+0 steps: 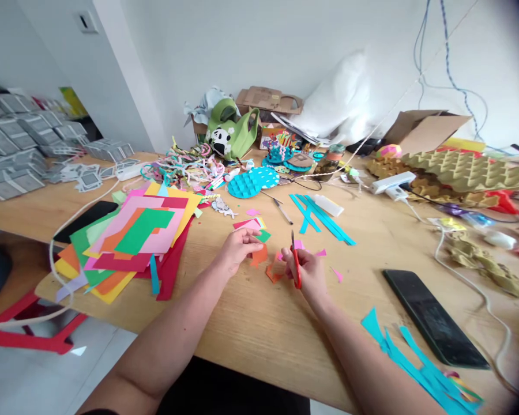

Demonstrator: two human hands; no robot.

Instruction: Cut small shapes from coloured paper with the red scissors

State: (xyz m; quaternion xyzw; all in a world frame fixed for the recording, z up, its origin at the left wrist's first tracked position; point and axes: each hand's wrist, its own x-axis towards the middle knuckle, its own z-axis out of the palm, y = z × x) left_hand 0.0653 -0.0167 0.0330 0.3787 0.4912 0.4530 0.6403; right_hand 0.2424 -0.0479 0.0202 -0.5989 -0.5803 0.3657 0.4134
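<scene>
My left hand [241,249] pinches a small orange paper piece [259,255] between thumb and fingers, over the middle of the table. In my right hand [310,274] is a pair of scissors [296,265] with red handles, blades pointing away from me. Another orange paper scrap [274,273] lies between the two hands. Pink scraps [337,275] are scattered beside my right hand. Just beyond my left hand sit a green paper piece [263,236] and small pink and red pieces [247,223]. A pen [282,211] rests farther back.
Coloured paper sheets [145,230] are stacked at left. Blue strips [324,219] and a white bottle [328,205] lie beyond my right hand; more blue strips [419,369] and a black phone [432,317] are at right. Egg trays [467,170] and a green panda bag [231,132] stand behind.
</scene>
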